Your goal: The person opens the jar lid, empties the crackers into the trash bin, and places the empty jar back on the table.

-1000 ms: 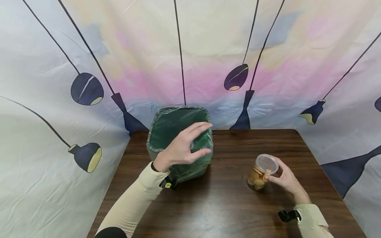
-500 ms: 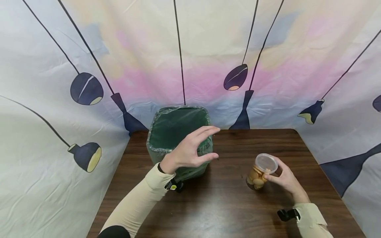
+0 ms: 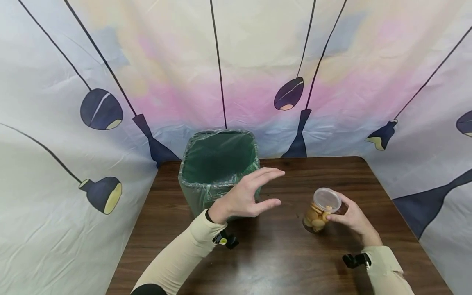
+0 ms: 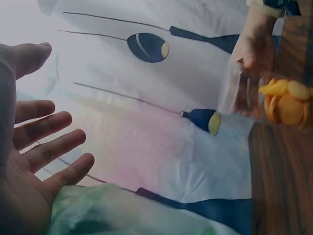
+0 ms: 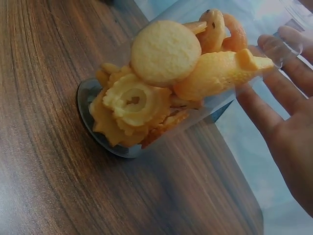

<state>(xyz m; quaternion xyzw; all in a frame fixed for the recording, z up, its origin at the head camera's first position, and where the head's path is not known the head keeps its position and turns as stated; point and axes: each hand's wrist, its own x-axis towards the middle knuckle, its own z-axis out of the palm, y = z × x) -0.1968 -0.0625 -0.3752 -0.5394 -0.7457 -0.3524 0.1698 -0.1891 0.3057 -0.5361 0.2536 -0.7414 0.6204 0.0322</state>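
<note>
Drifting right off the green-lined bin (image 3: 218, 164), the spread, empty left hand (image 3: 245, 196) nears the cookie jar (image 3: 320, 212) at frame's lower right, gripped by the right hand (image 3: 352, 219) on the tabletop (image 3: 280, 254); taking the jar seems next.

On the brown table (image 3: 280, 262) a clear jar (image 3: 320, 211) of biscuits stands tilted toward the right edge — the right hand (image 3: 352, 219) curls its fingers round it just under the lid (image 3: 326, 200). The left hand (image 3: 245, 196) hovers with fingers spread, touching nothing, between the jar and a green bin (image 3: 217, 168) near the back left corner — the bin is lined with a clear bag.
</note>
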